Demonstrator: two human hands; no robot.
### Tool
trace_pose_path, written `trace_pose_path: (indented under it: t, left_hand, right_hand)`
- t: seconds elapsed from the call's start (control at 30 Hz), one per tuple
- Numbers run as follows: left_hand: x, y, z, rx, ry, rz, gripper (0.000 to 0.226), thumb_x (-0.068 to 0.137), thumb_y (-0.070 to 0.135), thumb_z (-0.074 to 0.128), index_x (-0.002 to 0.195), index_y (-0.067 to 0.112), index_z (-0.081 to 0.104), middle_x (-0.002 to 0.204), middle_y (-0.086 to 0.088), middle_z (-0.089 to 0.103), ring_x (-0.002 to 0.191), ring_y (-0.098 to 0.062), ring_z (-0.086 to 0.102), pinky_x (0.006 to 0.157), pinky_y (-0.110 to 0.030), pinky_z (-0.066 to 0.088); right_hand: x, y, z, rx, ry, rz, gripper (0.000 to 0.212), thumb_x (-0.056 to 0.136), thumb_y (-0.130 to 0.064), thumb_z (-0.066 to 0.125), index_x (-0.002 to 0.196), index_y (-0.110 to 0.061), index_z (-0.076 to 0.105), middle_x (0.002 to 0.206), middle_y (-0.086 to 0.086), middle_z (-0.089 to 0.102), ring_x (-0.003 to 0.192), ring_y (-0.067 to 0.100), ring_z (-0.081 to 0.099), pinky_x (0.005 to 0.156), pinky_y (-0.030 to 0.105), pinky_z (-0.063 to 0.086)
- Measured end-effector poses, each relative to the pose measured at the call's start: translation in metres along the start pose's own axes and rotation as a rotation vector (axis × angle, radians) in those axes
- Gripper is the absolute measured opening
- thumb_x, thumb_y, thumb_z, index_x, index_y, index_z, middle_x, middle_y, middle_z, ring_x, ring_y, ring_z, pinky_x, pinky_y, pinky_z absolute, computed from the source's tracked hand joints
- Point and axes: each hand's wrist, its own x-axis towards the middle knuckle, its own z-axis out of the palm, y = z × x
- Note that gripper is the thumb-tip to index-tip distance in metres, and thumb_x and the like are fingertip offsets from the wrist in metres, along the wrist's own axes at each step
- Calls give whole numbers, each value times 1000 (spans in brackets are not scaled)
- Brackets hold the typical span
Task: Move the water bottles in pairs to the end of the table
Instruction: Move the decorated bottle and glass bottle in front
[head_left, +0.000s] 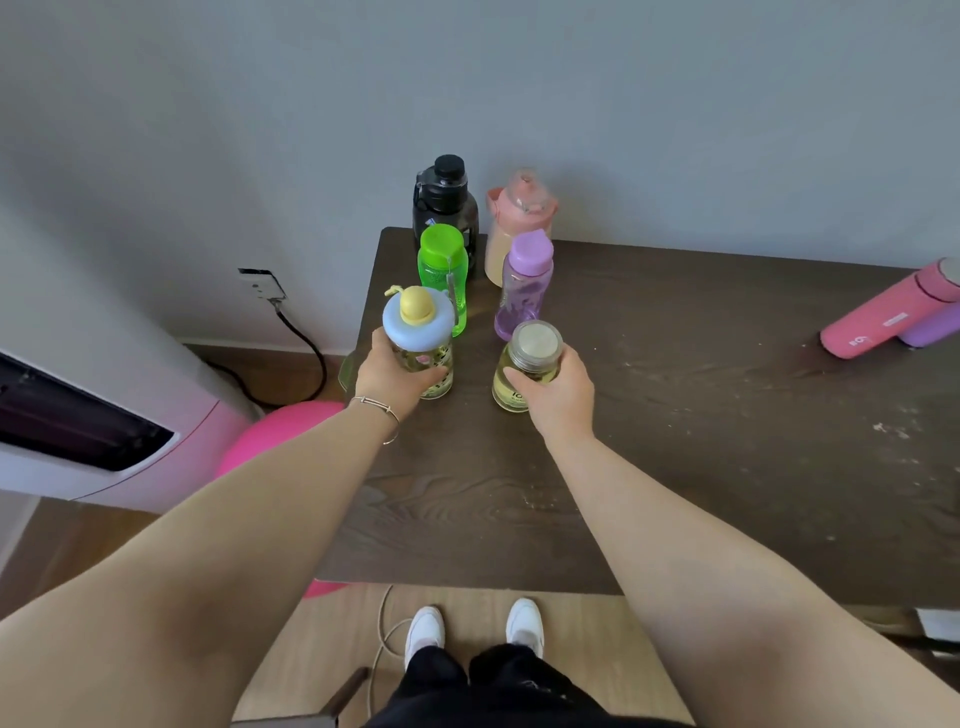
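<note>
My left hand (395, 376) is wrapped around a clear bottle with a blue lid and yellow knob (418, 325), standing near the table's left edge. My right hand (558, 387) grips a yellowish glass bottle with a metal lid (530, 353) beside it. Behind them stand a green bottle (442, 265) and a purple bottle (524, 283). Further back, against the wall, are a black bottle (444, 200) and a pink-lidded bottle (517, 218). At the far right a pink flask (883, 317) and a purple flask (930, 330) stand side by side.
The dark wooden table (675, 415) stretches to the right along a grey wall. Left of it are a white appliance (104, 415), a pink ball (275, 431) and a wall socket with a black cable (306, 338). My feet stand at the table's near edge.
</note>
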Motion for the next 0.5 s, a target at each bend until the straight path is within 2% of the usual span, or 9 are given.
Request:
trace_pose_path:
  t: [0.17,0.33,0.5]
  left_hand:
    - [8,-3,2,32,-29,21,74,77,28,90,135,17,45,111,3,65,99,-22,62,85,-31,47]
    - [11,-2,2,58,-46,49,75,77,28,90,135,15,45,118,-2,67,100,-21,59,86,-31,46]
    - [9,-3,2,116,-50,71,76,77,30,90,135,14,44,125,-7,67,105,-24,62,83,-31,43]
  right_hand:
    - [2,7,6,-28,-16,-10,68,69,-34,89,128,-22,57,123,-5,61,110,10,55,92,22,39]
    - [4,12,8,-65,-12,-38,72,69,-37,88,130,-19,54,126,-1,60,115,15,56,93,22,39]
    - [6,16,9,-91,-56,-38,78,71,-42,87,135,-20,48,131,-2,57,120,17,54,97,27,42]
